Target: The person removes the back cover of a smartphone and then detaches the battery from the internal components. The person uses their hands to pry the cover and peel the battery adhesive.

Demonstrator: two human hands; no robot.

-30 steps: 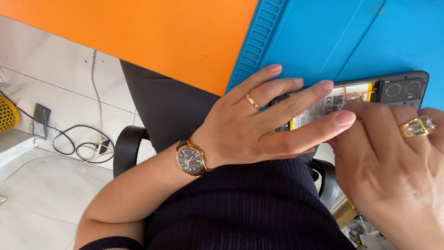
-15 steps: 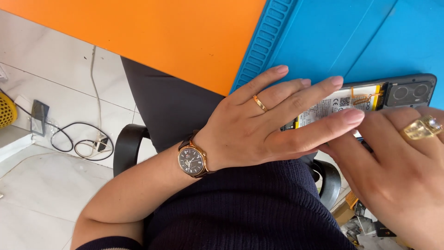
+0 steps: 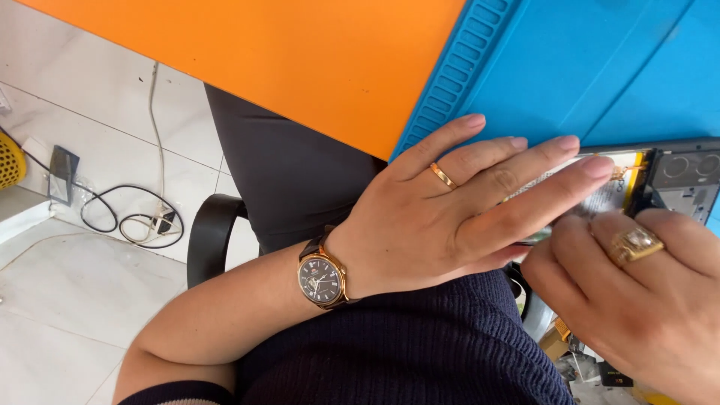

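Both hands press flat on the opened phone.

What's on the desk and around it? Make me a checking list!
Surface: orange desk with a blue mat.
Job's things: opened phone on the mat, its insides showing.
Clutter: nothing seen on the desk.
Hands: left hand lies flat over the phone; right hand touches its near edge.
Cables: black cable coiled on the floor.
Surroundings: white tiled floor, black chair arm.
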